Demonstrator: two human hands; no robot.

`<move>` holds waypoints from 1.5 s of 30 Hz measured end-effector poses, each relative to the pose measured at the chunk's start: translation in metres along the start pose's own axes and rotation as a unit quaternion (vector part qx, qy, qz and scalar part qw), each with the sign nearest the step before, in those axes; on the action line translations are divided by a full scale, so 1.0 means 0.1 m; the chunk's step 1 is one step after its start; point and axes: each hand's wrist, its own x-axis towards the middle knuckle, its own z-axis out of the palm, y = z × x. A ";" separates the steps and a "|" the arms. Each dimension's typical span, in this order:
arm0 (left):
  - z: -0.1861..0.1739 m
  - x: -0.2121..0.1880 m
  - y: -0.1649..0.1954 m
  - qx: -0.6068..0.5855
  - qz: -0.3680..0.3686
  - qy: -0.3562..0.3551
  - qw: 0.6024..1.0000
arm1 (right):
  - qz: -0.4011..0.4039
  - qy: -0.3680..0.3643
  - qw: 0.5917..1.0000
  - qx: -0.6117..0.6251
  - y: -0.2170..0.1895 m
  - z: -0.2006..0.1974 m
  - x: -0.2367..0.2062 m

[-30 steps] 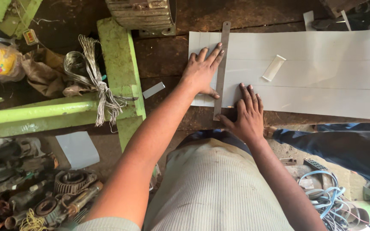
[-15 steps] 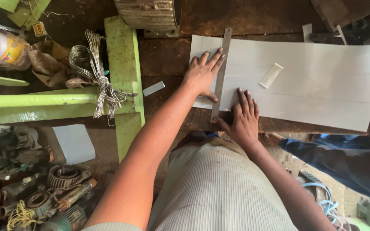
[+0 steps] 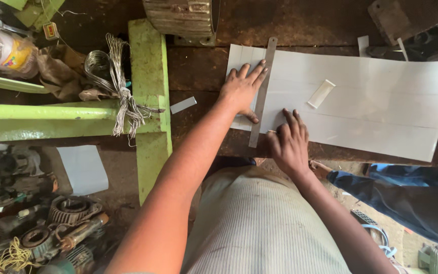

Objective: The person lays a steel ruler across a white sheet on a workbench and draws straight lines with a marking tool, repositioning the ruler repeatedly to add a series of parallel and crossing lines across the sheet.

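Note:
A large white sheet (image 3: 381, 101) lies on a dark, rusty workbench. A long steel ruler (image 3: 264, 76) lies across the sheet's left part, running from the far edge to past the near edge. My left hand (image 3: 242, 91) lies flat on the sheet with spread fingers, its fingertips pressing the ruler. My right hand (image 3: 289, 147) rests on the sheet just right of the ruler's near end, fingers curled. A small pale tip shows at its index finger; whether it grips something is unclear. A small white strip (image 3: 321, 94) lies on the sheet.
A green metal frame (image 3: 150, 91) with a wire bundle (image 3: 120, 76) stands left of the bench. A plastic bottle (image 3: 3, 50) lies far left, motor parts (image 3: 51, 228) on the floor. Another person's blue-clad leg (image 3: 406, 193) is at the right. A ribbed metal housing (image 3: 181, 18) sits at the top.
My right hand has gone from flat with spread fingers to curled, and shifted slightly toward the ruler's near end. My left hand stays on the ruler.

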 end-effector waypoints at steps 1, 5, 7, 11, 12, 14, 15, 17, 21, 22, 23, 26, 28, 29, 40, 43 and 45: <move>-0.01 0.00 0.00 -0.006 -0.001 -0.003 1.000 | 0.011 0.001 1.000 0.015 0.00 -0.06 0.03; -0.01 -0.01 0.02 -0.025 -0.001 0.004 1.000 | 0.050 -0.011 0.997 0.060 -0.01 -0.20 0.22; -0.01 -0.01 0.03 -0.015 -0.002 -0.007 1.000 | 0.057 0.003 0.997 0.049 -0.02 -0.19 0.35; 0.00 0.01 0.04 -0.003 -0.005 -0.013 1.000 | -0.022 0.022 0.999 0.031 -0.08 -0.08 0.53; 0.01 0.02 0.06 0.012 -0.012 -0.018 1.000 | -0.028 0.011 0.999 0.020 -0.11 -0.06 0.51; 0.00 0.06 0.11 0.042 -0.023 -0.028 0.998 | -0.041 -0.009 0.999 -0.003 -0.19 -0.03 0.40; 0.00 0.07 0.13 0.052 -0.026 -0.039 0.998 | -0.054 -0.027 0.998 -0.008 -0.22 -0.03 0.31; -0.01 0.11 0.16 0.074 -0.032 -0.056 0.995 | -0.084 -0.059 0.995 -0.020 -0.26 -0.04 0.16; -0.03 0.13 0.18 0.070 -0.043 -0.057 0.995 | -0.016 -0.039 0.998 0.043 -0.19 -0.03 0.17; -0.04 0.14 0.17 0.069 -0.044 -0.056 0.995 | -0.003 -0.020 0.999 0.037 -0.15 0.00 0.27; -0.04 0.13 0.17 0.070 -0.045 -0.058 0.995 | 0.011 -0.002 0.999 0.031 -0.13 0.03 0.37; -0.07 0.16 0.17 0.078 -0.040 -0.065 0.994 | -0.041 0.037 0.998 0.004 -0.03 0.14 0.81; -0.08 0.18 0.18 0.080 -0.040 -0.071 0.993 | -0.057 0.067 0.996 -0.013 0.14 0.20 1.24; -0.08 0.18 0.19 0.079 -0.041 -0.072 0.993 | -0.061 0.064 0.995 -0.046 0.25 0.23 1.48; -0.02 0.18 0.24 0.078 -0.045 -0.068 0.994 | 0.015 -0.037 0.998 0.054 -0.12 0.16 0.45; -0.02 0.13 0.19 0.072 -0.039 -0.040 0.996 | -0.021 -0.044 0.998 0.038 -0.18 -0.05 0.02; -0.03 0.09 0.15 0.044 -0.039 -0.032 0.998 | -0.075 -0.023 0.995 -0.066 0.09 -0.26 0.04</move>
